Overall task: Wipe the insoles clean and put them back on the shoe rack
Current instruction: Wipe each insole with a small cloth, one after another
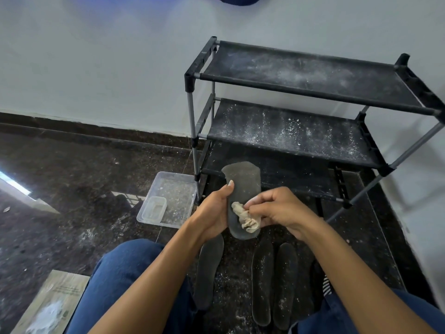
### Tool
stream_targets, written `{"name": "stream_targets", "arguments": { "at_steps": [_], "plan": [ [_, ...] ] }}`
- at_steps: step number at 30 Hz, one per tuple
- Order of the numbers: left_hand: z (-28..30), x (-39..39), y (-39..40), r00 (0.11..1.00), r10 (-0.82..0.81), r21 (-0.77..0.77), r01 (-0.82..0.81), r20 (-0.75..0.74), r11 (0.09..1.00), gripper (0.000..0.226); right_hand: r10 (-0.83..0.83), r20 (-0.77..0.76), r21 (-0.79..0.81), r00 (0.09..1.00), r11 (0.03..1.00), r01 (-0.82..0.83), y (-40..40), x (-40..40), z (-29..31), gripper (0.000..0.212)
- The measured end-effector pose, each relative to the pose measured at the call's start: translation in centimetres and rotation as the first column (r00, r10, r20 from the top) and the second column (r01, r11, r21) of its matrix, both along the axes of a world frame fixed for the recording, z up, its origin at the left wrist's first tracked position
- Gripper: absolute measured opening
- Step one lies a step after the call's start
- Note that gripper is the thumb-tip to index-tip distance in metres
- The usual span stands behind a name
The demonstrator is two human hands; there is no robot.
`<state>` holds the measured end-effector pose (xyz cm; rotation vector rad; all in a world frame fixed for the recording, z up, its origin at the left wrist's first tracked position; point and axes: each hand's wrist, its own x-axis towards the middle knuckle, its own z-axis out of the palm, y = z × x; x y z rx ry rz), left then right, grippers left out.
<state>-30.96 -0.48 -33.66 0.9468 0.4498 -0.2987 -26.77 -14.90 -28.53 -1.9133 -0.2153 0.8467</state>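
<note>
Head camera is showing bare floor (84, 169) left of the shoe rack (301, 104). Left hand (214, 213) is gripping the insole (243, 189) edge; right hand (281, 208) is pinching a cloth (245, 218) onto it.

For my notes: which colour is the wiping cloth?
Beige cloth, seen in the head view.

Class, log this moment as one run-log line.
left hand: holds insole | right hand: wiping with cloth | floor: three insoles | rack: dusty
</note>
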Motion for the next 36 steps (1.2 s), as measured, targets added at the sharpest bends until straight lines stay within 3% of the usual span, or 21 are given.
{"name": "stream_targets", "arguments": {
  "at_steps": [3, 8, 12, 13, 15, 17, 18, 21, 25, 32, 36],
  "plan": [
    [0.3, -0.1, 0.4, 0.997, 0.032, -0.065, -0.027, 0.067, 0.997, 0.061, 0.1, -0.073, -0.032, 0.992, 0.994, -0.103, 0.0, -0.2, 0.0, 0.009],
    [0.1, 0.0, 1.5, 0.972, 0.159, -0.343, -0.092, 0.172, 0.935, 0.088, 0.286, -0.239, -0.092, 0.928, 0.945, -0.315, -0.7, -1.6, 0.4, 0.016],
    [0.8, 0.0, 1.8, 0.954, 0.275, -0.416, -0.203, 0.119, 0.886, 0.09, 0.289, -0.207, -0.121, 0.935, 0.94, -0.318, -1.2, -2.2, 0.8, 0.014],
    [0.8, 0.1, 1.8, 0.958, 0.273, -0.402, -0.216, 0.09, 0.89, 0.093, 0.245, -0.133, -0.119, 0.96, 0.958, -0.261, -1.3, -1.9, 1.0, 0.01],
    [0.8, 0.1, 1.5, 0.976, 0.207, -0.373, -0.169, 0.065, 0.912, 0.099, 0.017, 0.155, -0.07, 0.988, 0.998, -0.006, -1.7, -1.0, 1.0, 0.011],
    [0.5, 0.0, 0.9, 0.996, 0.074, -0.388, -0.05, 0.047, 0.92, 0.104, -0.257, 0.481, 0.073, 0.838, 0.965, 0.254, -1.9, -0.1, 1.1, 0.017],
    [0.2, 0.0, 0.5, 0.999, -0.01, -0.401, 0.028, 0.048, 0.916, 0.107, -0.322, 0.581, 0.15, 0.747, 0.945, 0.291, -1.7, 0.2, 1.2, 0.018],
    [-0.8, -0.1, -0.8, 0.969, -0.231, -0.423, 0.245, 0.086, 0.873, 0.108, -0.297, 0.751, 0.204, 0.59, 0.954, 0.22, -0.4, 0.3, 0.4, 0.018],
    [-1.0, -0.3, -1.4, 0.936, -0.335, -0.383, 0.349, 0.106, 0.855, 0.1, -0.1, 0.871, 0.036, 0.482, 0.99, 0.14, 1.2, -0.3, -1.2, 0.022],
    [-0.6, -0.2, -0.7, 0.992, -0.124, -0.085, 0.121, -0.027, 0.989, 0.087, 0.049, 0.693, -0.017, 0.719, 0.999, -0.052, 2.0, -3.4, -1.5, 0.019],
    [-1.4, 0.2, 0.3, 1.0, 0.01, -0.146, -0.011, -0.008, 0.989, 0.08, 0.174, 0.591, -0.122, 0.788, 0.985, -0.126, 2.1, -5.6, -1.6, 0.015]
  ]
}}
